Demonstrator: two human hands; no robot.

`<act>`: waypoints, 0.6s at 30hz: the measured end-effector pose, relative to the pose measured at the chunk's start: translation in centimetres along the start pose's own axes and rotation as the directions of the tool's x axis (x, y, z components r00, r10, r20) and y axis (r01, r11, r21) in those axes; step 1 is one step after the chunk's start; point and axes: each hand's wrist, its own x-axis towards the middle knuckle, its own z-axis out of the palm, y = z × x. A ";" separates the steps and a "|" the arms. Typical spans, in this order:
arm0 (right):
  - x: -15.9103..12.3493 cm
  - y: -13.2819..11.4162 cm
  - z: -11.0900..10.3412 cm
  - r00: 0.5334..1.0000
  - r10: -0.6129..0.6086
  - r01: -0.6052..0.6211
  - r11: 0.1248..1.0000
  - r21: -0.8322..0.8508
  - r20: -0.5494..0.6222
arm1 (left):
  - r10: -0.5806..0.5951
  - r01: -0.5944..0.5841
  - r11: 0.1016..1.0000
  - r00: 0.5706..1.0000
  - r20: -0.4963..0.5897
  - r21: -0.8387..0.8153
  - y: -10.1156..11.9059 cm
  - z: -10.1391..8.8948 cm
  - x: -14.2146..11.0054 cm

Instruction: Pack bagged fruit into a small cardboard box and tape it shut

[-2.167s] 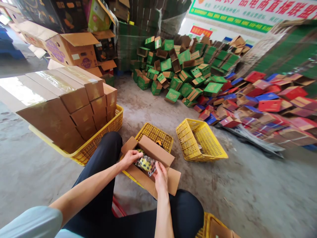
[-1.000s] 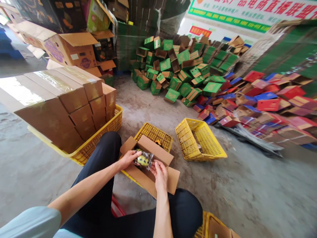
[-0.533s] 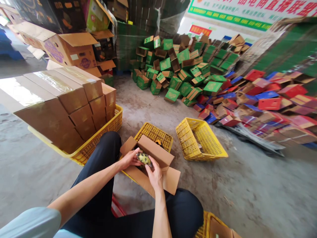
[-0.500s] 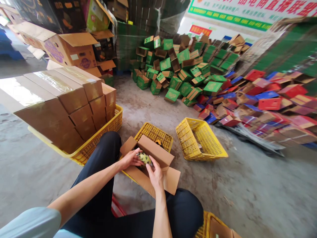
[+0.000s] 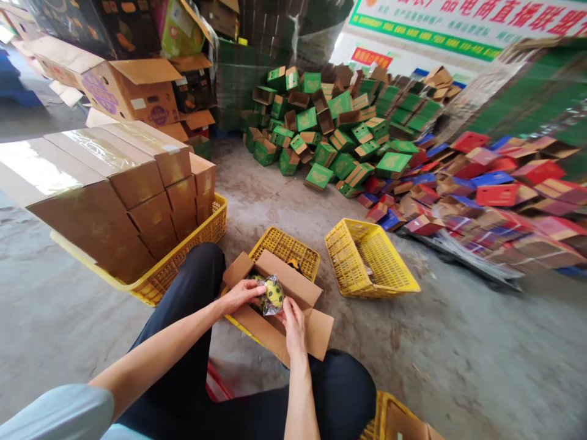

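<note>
Stacked cartons [image 5: 151, 214]: taped brown boxes standing in a long yellow crate [image 5: 220, 220] beside the person's left knee, away from both hands.
Left hand [image 5: 243, 294]: thumb and fingers pinch the left end of a clear wrapper, the thumb lying over its edge.
Wrapped item [image 5: 274, 296]: yellow with dark spots, inside the clear wrapper, held between the hands above the open box; more yellow and dark shows just to its left, too little to tell what it is. The step in hand looks like handling and straightening this wrapper.
Open box [image 5: 290, 278]: brown cardboard, flaps spread, seemingly resting on a low yellow basket [image 5: 279, 241]. The next move appears to call for a steady, light hold, with the item kept over the opening.
Right hand [image 5: 293, 319]: fingers curled at the item's right edge; whether they pinch the wrapper or only touch it cannot be told.
Tilted crate [image 5: 343, 260]: yellow, on the floor, well apart from the hands.
</note>
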 end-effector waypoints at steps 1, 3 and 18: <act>0.0 0.0 0.0 1.000 0.006 -0.006 1.000 -0.004 0.016 | 0.012 -0.012 1.000 1.000 0.005 -0.004 0.0 0.0 0.0; 0.0 0.0 0.1 0.999 0.013 -0.012 1.000 -0.021 0.047 | 0.031 -0.031 1.000 0.999 -0.011 -0.006 0.0 -0.1 0.1; 0.1 0.4 0.4 0.956 0.001 0.019 0.998 -0.064 0.294 | 0.074 -0.069 0.991 0.996 -0.042 0.115 -0.9 -0.5 0.4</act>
